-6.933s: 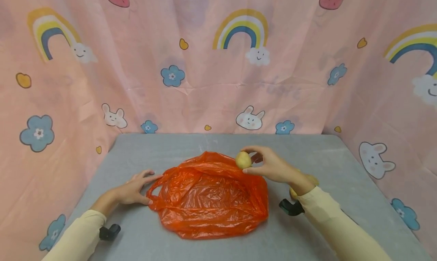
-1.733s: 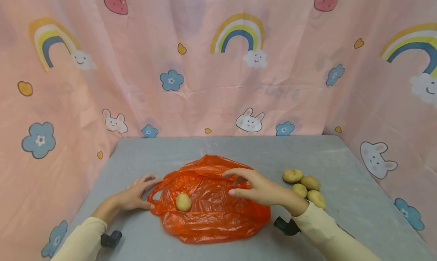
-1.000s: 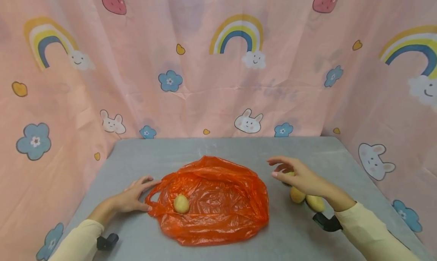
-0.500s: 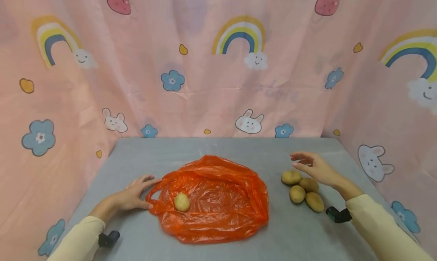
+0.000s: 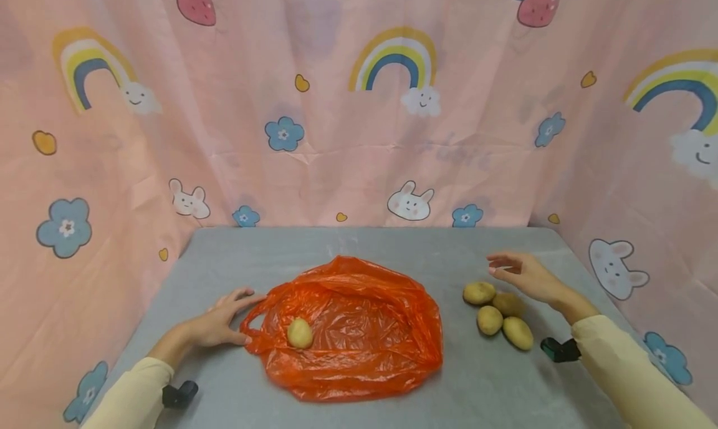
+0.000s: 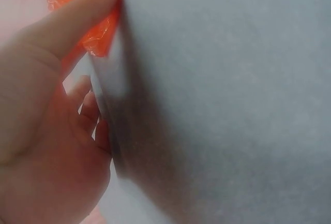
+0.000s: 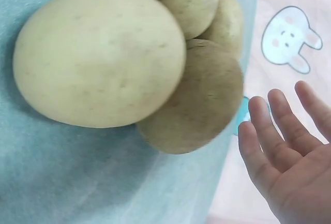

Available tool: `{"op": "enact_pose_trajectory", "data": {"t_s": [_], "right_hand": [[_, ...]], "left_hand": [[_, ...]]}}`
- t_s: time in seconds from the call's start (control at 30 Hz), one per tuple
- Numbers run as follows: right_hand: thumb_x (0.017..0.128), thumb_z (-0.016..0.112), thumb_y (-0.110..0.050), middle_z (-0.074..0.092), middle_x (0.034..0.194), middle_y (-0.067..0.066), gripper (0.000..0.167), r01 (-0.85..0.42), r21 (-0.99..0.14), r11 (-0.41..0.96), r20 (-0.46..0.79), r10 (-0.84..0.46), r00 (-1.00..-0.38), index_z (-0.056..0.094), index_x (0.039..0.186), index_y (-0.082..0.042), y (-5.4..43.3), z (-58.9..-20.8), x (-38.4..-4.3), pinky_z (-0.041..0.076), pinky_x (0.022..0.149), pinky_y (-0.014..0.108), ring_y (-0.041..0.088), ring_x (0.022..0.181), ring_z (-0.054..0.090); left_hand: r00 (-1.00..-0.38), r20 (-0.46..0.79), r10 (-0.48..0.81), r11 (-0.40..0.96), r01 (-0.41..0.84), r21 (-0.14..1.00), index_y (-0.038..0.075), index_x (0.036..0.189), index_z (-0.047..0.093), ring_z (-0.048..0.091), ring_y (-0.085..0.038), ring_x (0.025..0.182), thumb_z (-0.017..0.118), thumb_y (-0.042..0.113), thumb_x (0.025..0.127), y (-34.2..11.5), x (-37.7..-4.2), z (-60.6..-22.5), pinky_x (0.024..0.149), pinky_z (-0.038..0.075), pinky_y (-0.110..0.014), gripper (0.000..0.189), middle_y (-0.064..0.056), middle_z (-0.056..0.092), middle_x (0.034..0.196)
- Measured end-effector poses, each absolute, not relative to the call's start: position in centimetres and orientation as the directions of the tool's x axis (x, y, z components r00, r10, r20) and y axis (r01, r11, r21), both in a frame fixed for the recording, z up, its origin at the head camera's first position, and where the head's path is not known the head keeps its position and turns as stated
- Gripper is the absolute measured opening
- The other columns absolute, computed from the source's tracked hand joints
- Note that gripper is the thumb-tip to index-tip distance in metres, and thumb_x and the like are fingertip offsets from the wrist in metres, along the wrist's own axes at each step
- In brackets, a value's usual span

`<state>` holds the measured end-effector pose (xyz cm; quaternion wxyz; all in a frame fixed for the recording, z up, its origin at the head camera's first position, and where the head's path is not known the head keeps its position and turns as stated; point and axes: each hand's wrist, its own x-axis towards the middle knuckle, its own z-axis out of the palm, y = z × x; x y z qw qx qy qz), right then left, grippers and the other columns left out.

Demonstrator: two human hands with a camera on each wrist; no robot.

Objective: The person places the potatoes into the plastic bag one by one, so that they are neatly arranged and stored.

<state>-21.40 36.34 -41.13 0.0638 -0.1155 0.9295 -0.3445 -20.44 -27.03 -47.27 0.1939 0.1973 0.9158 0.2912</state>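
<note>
One potato (image 7: 229,23) partly hidden, right-wrist view.

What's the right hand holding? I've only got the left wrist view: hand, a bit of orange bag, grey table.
Observer: Nothing. The right hand is empty, beside four potatoes.
Operator: Are those touching the bag?
Observer: No, bare table shows between them and the bag.
Operator: Anything in the bag?
Observer: One potato shows within its open mouth, toward the left hand.
</note>
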Motion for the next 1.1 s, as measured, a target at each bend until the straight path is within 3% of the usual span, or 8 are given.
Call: {"op": "enact_pose_trajectory", "data": {"t_s": [0.2,0.43,0.8,1.1], "right_hand": [[0.104,0.056,-0.028,0.053,0.142,0.034,0.054,-0.165,-0.666,0.728,-0.078,-0.287,-0.955,0.048,0.144,0.007,36.8,-42.5,-21.8,0.054,0.092,0.054,0.049,0.121,0.058],[0.1,0.063,-0.031,0.053,0.14,0.034,0.06,-0.151,-0.661,0.735,-0.126,-0.307,-0.943,0.047,0.144,0.006,37.0,-43.2,-22.0,0.05,0.097,0.06,0.047,0.123,0.057],[0.097,0.067,-0.031,0.051,0.143,0.035,0.062,-0.129,-0.657,0.743,-0.185,-0.325,-0.927,0.048,0.144,0.004,37.2,-44.6,-21.9,0.048,0.1,0.062,0.049,0.125,0.055],[0.096,0.069,-0.026,0.051,0.143,0.035,0.062,-0.166,-0.656,0.736,-0.175,-0.362,-0.915,0.048,0.143,0.008,37.0,-44.9,-22.1,0.047,0.099,0.063,0.051,0.126,0.054]], "left_hand": [[-0.842,-0.253,0.476,0.759,0.248,0.603,0.025,0.155,0.041,0.019,-0.058,0.143,0.081,0.038,0.08,-27.0,-20.2,-46.9,0.105,0.017,-0.083,0.086,-0.023,0.019,0.163],[-0.85,-0.26,0.458,0.765,0.229,0.601,0.024,0.154,0.042,0.021,-0.055,0.144,0.082,0.034,0.08,-26.7,-20.2,-46.7,0.107,0.017,-0.082,0.085,-0.021,0.021,0.163],[-0.846,-0.253,0.469,0.759,0.24,0.605,0.027,0.155,0.04,0.02,-0.055,0.144,0.08,0.04,0.08,-27.0,-20.3,-47.3,0.108,0.014,-0.081,0.086,-0.02,0.019,0.164],[-0.852,-0.252,0.458,0.757,0.225,0.614,0.022,0.154,0.043,0.02,-0.054,0.145,0.082,0.033,0.081,-26.5,-20.1,-46.9,0.108,0.014,-0.082,0.083,-0.02,0.02,0.164]]}}
